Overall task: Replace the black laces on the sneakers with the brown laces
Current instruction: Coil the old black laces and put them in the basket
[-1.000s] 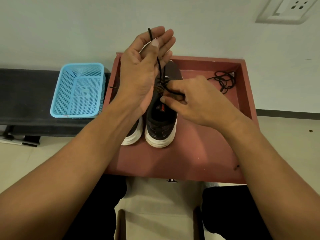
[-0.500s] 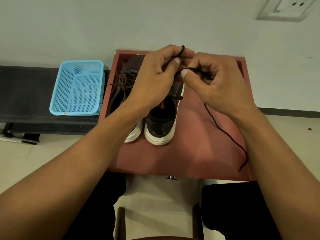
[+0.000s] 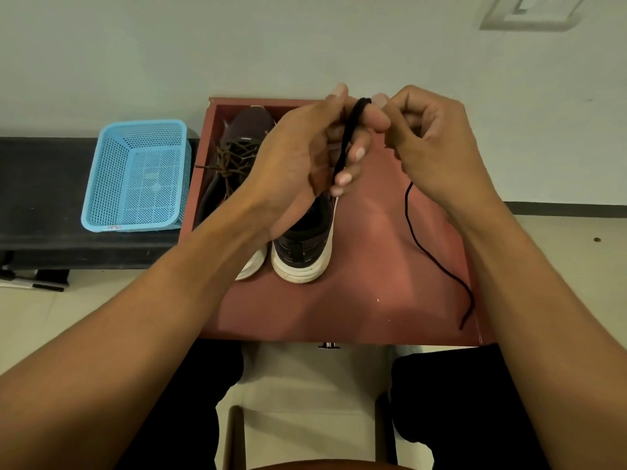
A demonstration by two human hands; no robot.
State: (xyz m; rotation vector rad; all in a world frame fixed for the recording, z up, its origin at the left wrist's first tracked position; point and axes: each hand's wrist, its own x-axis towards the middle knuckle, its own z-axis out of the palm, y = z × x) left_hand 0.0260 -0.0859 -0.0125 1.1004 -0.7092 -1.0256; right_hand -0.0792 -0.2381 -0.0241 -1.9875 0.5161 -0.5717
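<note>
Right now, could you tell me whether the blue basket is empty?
Empty: the blue basket shows only bare mesh floor and walls. The black lace is outside it, held by the left hand and the right hand.

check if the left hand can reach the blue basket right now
Probably yes: the blue basket sits open-topped left of the tray with nothing between it and the left hand, though that hand holds the black lace.
</note>
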